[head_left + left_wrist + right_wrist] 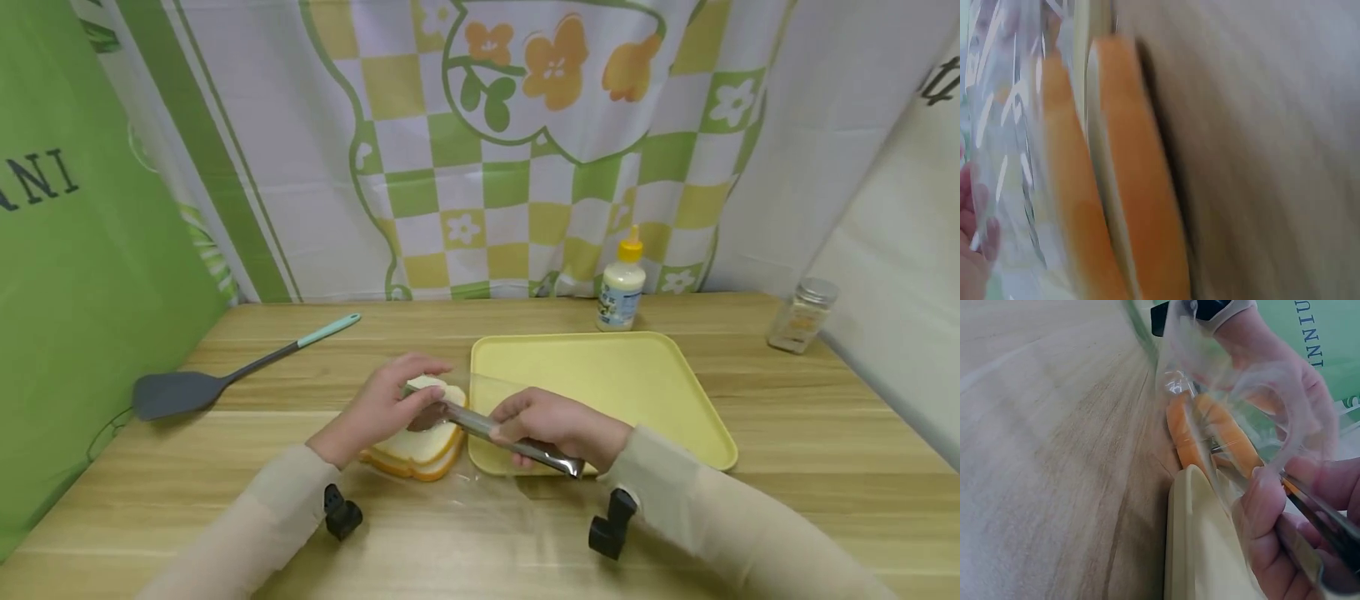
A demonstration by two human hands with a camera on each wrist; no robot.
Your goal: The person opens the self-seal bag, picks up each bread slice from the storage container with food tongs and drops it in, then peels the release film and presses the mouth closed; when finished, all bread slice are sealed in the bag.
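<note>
Two slices of bread [423, 446] with orange-brown crusts lie stacked on the table, inside a clear plastic bag [1013, 144]. My left hand [390, 407] is at the far left side of the bread and holds the bag, thumb toward the tongs. Metal tongs [517, 443] are gripped in my right hand [551, 423], and their front end reaches over the top slice. In the right wrist view, the bag's loose film hangs in front of my left hand [1313, 419]. Whether the tongs' tips touch the bread is hidden by fingers and film.
A yellow tray [592, 367] lies just right of the bread, partly under my right hand. Behind it stands a yellow-capped squeeze bottle [621, 287]. A silver-lidded jar [804, 317] is at the right edge. A grey spatula [180, 393] with a mint handle lies at left.
</note>
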